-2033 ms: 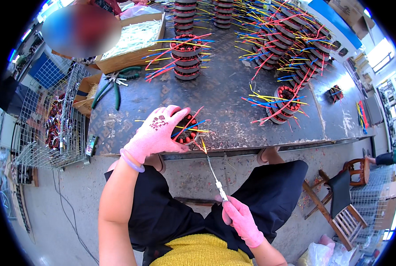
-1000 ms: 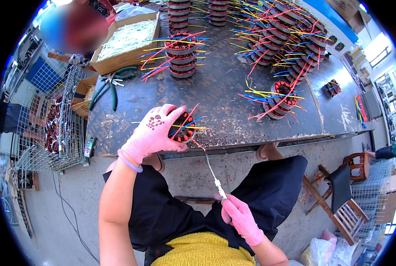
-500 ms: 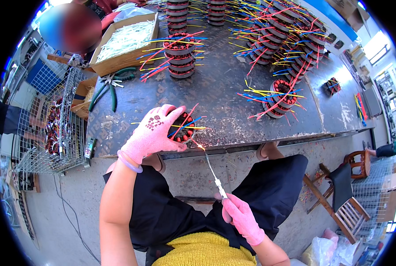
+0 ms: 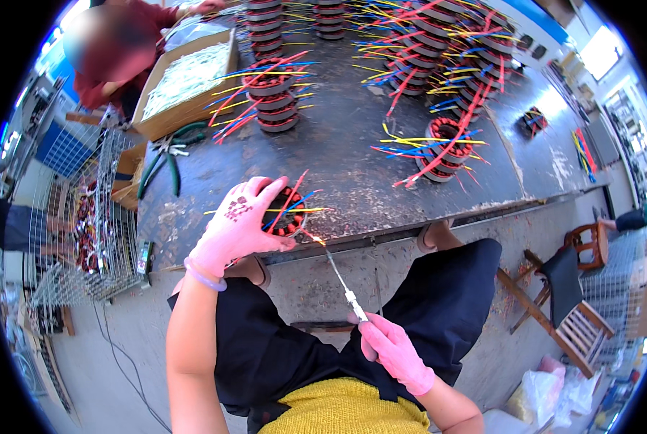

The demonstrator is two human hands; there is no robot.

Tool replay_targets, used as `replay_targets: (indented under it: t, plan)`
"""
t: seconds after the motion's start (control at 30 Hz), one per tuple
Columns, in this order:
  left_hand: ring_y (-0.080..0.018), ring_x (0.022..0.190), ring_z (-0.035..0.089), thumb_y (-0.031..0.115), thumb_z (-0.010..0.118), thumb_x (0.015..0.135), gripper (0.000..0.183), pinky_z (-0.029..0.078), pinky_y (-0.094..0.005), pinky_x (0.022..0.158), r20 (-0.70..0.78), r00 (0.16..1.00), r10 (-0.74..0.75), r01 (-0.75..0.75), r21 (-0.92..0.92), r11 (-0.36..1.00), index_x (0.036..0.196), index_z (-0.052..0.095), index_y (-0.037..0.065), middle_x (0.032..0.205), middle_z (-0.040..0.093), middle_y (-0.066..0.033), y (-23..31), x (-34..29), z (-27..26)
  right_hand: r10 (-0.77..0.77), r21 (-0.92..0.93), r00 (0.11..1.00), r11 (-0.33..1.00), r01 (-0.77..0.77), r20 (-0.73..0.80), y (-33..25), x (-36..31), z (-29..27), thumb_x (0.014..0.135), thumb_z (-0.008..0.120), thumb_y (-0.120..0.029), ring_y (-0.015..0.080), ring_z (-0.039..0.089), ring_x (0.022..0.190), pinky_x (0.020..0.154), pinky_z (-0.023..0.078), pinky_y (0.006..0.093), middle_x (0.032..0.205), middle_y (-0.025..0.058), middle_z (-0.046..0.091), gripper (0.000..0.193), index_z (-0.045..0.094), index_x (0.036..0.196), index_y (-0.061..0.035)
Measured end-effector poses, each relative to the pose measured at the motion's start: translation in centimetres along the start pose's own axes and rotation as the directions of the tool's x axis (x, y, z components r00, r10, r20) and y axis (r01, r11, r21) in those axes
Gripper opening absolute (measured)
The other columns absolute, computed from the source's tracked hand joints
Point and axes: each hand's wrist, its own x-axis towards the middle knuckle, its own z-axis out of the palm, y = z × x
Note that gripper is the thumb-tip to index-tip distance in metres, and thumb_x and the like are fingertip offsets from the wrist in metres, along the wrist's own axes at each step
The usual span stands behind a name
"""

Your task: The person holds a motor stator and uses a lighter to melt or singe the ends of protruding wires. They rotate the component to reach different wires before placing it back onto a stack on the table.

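My left hand (image 4: pixel 238 224), in a pink glove with a lilac bangle at the wrist, grips a small motor stator (image 4: pixel 294 221) at the table's near edge. Red windings line the stator's ring, and red, blue and yellow leads stick out of it. My right hand (image 4: pixel 394 354), also pink-gloved, is closed round the handle of a slim rod-like tool (image 4: pixel 336 275) with a white collar and a long thin metal shaft. An orange glow at the tool's tip meets a thin wire end at the stator's near side. My left palm hides part of the ring.
Stacks of stators (image 4: pixel 276 108) with loose leads stand across the dark table (image 4: pixel 352 159). Pliers (image 4: pixel 168 155) lie beside a cardboard box (image 4: pixel 193 79) of white pieces. A wire basket (image 4: pixel 95 239) stands left, a wooden chair (image 4: pixel 555 311) right. A person (image 4: pixel 110 65) sits far left.
The whole view has shifted, so things on the table sit further left. Both hands keep their holds, and the orange glow at the tool's tip looks smaller.
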Motion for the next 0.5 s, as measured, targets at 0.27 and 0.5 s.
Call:
replay_targets:
  t: [0.27, 0.5]
  plan:
    - [-0.0412, 0.125, 0.052, 0.039, 0.09, 0.062, 0.1, 0.042, -0.0456, 0.107, -0.014, 1.0, 0.011, -0.01, 0.056, 0.998, 0.145, 0.048, 0.004, 0.137, 0.052, -0.0206, -0.1, 0.0, 0.4, -0.029, -0.048, 0.999, 0.998, 0.03, 0.032, 0.8, 0.2, -0.6, 0.106, 0.049, -0.025, 0.0054, 0.045, 0.063, 0.059, 0.037, 0.023, 0.07, -0.0033, 0.049, 0.04, 0.057, 0.135, 0.0014]
    - [-0.0417, 0.124, 0.053, 0.041, 0.09, 0.062, 0.101, 0.042, -0.0457, 0.107, -0.014, 0.999, 0.032, -0.031, 0.07, 0.997, 0.145, 0.048, 0.002, 0.137, 0.052, -0.0216, -0.3, 0.2, 0.4, -0.029, -0.059, 0.999, 0.998, 0.031, 0.042, 1.0, 0.4, -0.7, 0.106, 0.049, -0.027, 0.0052, 0.045, 0.062, 0.058, 0.037, 0.0232, 0.069, -0.0031, 0.05, 0.039, 0.058, 0.134, 0.0003]
